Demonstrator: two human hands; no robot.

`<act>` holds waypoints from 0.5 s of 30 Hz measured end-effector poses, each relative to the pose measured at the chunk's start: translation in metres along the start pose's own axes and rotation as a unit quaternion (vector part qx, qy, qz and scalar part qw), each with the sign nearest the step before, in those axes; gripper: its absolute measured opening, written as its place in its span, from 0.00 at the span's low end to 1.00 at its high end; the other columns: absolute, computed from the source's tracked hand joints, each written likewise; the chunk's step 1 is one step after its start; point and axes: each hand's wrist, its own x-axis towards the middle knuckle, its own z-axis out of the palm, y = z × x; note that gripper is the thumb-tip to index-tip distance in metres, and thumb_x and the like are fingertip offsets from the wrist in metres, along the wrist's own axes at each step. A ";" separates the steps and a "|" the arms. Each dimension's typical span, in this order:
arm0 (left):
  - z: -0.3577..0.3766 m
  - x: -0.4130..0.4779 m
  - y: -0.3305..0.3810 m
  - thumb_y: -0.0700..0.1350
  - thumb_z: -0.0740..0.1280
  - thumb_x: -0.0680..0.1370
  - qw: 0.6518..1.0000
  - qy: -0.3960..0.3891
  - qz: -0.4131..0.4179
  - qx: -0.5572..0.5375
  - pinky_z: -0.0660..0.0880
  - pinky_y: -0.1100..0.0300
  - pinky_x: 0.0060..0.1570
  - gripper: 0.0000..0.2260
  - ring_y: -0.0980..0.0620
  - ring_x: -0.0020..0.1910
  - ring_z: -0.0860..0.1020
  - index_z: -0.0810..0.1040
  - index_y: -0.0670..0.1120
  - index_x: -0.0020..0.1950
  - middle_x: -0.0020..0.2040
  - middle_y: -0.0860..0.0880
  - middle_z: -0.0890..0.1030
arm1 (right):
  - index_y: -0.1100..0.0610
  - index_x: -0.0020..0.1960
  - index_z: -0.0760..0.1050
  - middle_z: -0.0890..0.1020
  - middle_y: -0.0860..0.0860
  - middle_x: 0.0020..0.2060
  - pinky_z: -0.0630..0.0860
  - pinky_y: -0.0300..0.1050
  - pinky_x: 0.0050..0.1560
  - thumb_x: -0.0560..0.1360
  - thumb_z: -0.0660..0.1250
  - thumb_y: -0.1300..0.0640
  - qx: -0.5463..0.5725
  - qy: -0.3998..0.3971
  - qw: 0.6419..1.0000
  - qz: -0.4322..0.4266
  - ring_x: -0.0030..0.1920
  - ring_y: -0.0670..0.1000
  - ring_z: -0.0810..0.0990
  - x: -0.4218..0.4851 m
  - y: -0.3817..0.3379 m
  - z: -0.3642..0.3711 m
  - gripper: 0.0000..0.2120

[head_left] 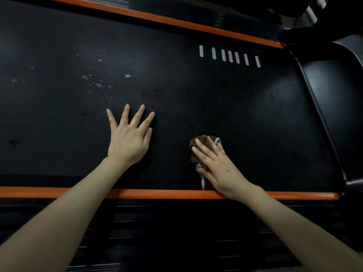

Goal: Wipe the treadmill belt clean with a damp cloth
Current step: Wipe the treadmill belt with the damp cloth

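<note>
The treadmill belt [196, 99] is a black, finely pebbled mat whose long axis runs left to right across the view. It is bounded by an orange strip [157, 193] along its near edge and a second orange strip [157, 17] along its far edge. Outside the near strip lies a black side rail [176, 232] with fine ribbing. At the right end the belt passes under a smooth, dark, curved cover [334, 99]. Pale, mesh-like scuffs [98, 83] are scattered over the left middle of the belt, and a row of short white bars [229, 55] sits near the far edge toward the right. The left hand [129, 140] lies flat on the belt, palm down, its fingers straight and spread wide apart, pointing toward the far strip just short of the scuffs. The right hand [218, 165] presses a bunched brown cloth [204, 138] with a whitish hem onto the belt; its fingers are straight and close together on top of it, not curled round it. The cloth lies close to the near strip, its length running across the belt's width and leaning slightly left, and its hem trails down to touch that strip. Open belt stretches on every other side of both hands, widest toward the far strip and the left end.
</note>
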 end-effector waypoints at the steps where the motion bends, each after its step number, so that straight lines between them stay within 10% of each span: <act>1: 0.000 0.000 0.000 0.56 0.45 0.79 1.000 0.001 -0.001 -0.005 0.41 0.31 0.68 0.25 0.36 0.74 0.56 0.64 0.53 0.74 0.75 0.47 0.64 | 0.47 0.74 0.45 0.45 0.42 0.75 0.36 0.55 0.74 0.76 0.43 0.39 -0.002 0.002 1.000 -0.007 0.75 0.49 0.34 0.002 -0.003 0.000 0.29; 9: -0.013 0.012 -0.016 0.55 0.46 0.79 0.997 0.041 -0.057 -0.011 0.39 0.34 0.69 0.25 0.36 0.74 0.58 0.66 0.49 0.73 0.74 0.44 0.65 | 0.55 0.73 0.63 0.63 0.52 0.73 0.46 0.56 0.74 0.78 0.55 0.46 -0.076 0.045 0.976 -0.201 0.75 0.57 0.53 0.073 -0.029 0.009 0.26; 15: -0.011 0.022 -0.046 0.57 0.43 0.79 0.996 0.016 -0.080 0.033 0.39 0.34 0.69 0.27 0.36 0.74 0.55 0.63 0.50 0.75 0.75 0.43 0.63 | 0.56 0.74 0.60 0.60 0.54 0.75 0.46 0.57 0.74 0.80 0.53 0.47 -0.037 0.142 0.988 0.044 0.75 0.58 0.52 0.160 0.021 -0.031 0.25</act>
